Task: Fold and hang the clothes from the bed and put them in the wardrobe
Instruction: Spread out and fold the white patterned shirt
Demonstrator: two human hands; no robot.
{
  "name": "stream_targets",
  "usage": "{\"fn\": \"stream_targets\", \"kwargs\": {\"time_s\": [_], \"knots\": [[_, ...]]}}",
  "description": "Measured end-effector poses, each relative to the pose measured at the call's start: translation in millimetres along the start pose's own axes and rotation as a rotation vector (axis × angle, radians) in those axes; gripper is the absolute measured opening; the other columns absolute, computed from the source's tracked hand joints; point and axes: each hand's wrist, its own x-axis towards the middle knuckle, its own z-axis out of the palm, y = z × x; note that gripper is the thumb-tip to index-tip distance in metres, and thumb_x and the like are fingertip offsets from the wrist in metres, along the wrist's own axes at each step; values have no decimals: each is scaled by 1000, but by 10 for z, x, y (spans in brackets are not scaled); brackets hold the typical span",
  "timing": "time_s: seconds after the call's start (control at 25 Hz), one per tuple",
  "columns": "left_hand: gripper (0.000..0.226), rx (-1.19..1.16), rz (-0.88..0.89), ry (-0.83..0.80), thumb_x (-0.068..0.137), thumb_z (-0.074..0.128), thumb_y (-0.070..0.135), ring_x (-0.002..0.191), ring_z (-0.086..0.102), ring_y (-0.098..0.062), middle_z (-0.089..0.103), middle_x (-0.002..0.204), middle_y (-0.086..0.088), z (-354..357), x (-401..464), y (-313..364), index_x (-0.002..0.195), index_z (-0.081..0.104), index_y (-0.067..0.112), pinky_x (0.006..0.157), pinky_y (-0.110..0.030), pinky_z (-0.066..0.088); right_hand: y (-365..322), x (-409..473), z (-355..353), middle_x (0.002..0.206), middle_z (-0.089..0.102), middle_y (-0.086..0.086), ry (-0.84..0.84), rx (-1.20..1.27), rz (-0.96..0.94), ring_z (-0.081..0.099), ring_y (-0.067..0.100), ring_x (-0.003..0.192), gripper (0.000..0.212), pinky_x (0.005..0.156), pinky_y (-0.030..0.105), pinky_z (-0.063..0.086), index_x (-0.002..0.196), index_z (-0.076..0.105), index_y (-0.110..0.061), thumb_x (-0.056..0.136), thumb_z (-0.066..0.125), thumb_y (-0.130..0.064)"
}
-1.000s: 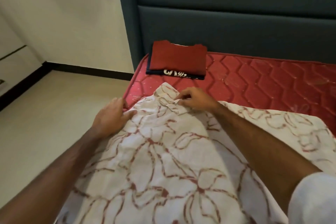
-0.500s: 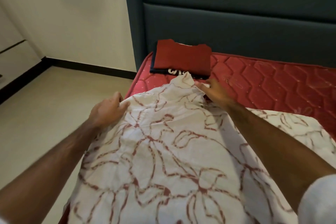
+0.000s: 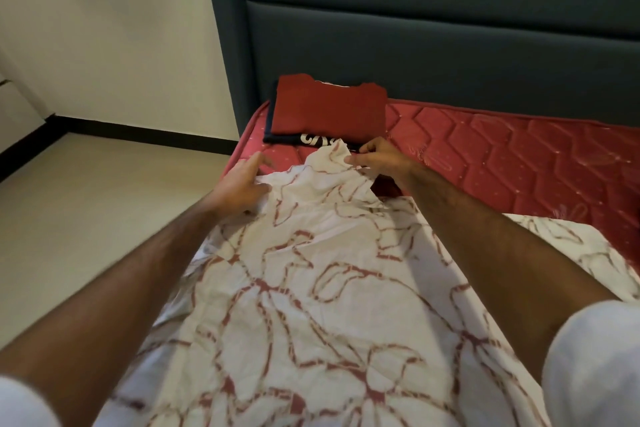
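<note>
white patterned shirt (image 3: 311, 270) under both hands, right hand (image 3: 381, 163) pinching its tip, left hand (image 3: 242, 184) flat, fingers relaxed

Cream wall (image 3: 114, 28), black skirting (image 3: 145, 135), pale floor (image 3: 86, 204), dark teal padded headboard (image 3: 433, 28), red quilted mattress (image 3: 502, 156)

The patterned garment (image 3: 311, 288) runs past the bottom edge. Its raised tip hides part of the dark folded garment's (image 3: 277, 139) lettering.

Setting: a home bedroom.
Bed: red quilted mattress (image 3: 502, 152) against a dark upholstered headboard (image 3: 433, 28).
Clothing: folded red garment (image 3: 329, 107) on the mattress.
Surroundings: plain cream wall (image 3: 114, 28), pale floor (image 3: 86, 191) with dark skirting.
</note>
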Motion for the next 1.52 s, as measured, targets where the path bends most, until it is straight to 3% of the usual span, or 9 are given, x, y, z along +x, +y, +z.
{"fn": "stream_targets", "kwargs": {"time_s": [0.08,0.2,0.44,0.52,0.64,0.8,0.96,1.24,1.52], "knots": [[40,-12,-22,-67,91,55,-4,121,54,-17,58,126,3,14,129,12,102,68,32,103,-41,47,-67,14,-51,77,60,6,-150,-87,23,51,14,64,23,52,21,45,107,58,-10,93,74,-14],[52,-52,23,-91,94,46,-8,122,55,-12,61,125,5,-2,125,-93,99,77,33,107,-39,45,-123,99,-186,110,68,8,-267,-126,-30,63,15,90,20,81,29,57,107,66,-14,91,72,-3],[51,308,115,232,98,53,11,131,44,-25,43,146,-3,103,47,-158,148,46,19,103,-49,42,-236,234,-77,124,63,4,161,75,-410,60,12,114,37,96,17,51,119,65,-7,91,57,15],[59,529,38,265,96,55,16,136,38,-28,33,157,-3,163,-21,-93,152,38,23,102,-53,37,-63,193,-101,132,59,8,161,-73,-366,57,14,118,33,104,27,49,127,62,-6,96,58,5],[53,624,387,317,92,60,17,138,39,-27,39,154,-2,314,-124,248,143,47,26,105,-50,33,462,-91,-432,117,58,4,180,-467,-350,56,17,103,26,94,38,49,119,64,-16,100,61,-33],[54,466,405,-138,103,43,44,149,26,-27,25,164,0,895,-31,781,154,30,34,119,-52,27,1131,-697,-845,94,57,-10,117,-676,-290,52,16,91,47,78,40,43,88,53,-33,84,50,-79],[76,655,203,-173,93,13,77,155,-13,-32,-7,170,6,1337,141,858,159,-3,43,116,-71,-1,1392,-969,-1121,84,62,-8,125,-823,-283,59,21,82,45,67,35,34,82,55,-26,96,47,-68],[89,777,165,-164,80,-3,88,155,-11,-32,-14,168,7,1323,315,789,157,-13,46,115,-73,2,1914,-1089,-1806,72,59,-8,182,-876,-147,55,19,74,58,71,35,37,83,56,-26,89,41,-82],[64,925,547,203,96,47,34,144,30,-45,35,158,-21,1549,-27,1319,153,34,7,118,-64,-4,2833,-2286,-2356,126,51,18,635,-779,-71,50,42,118,27,98,52,42,122,55,-7,97,55,-17]]}}
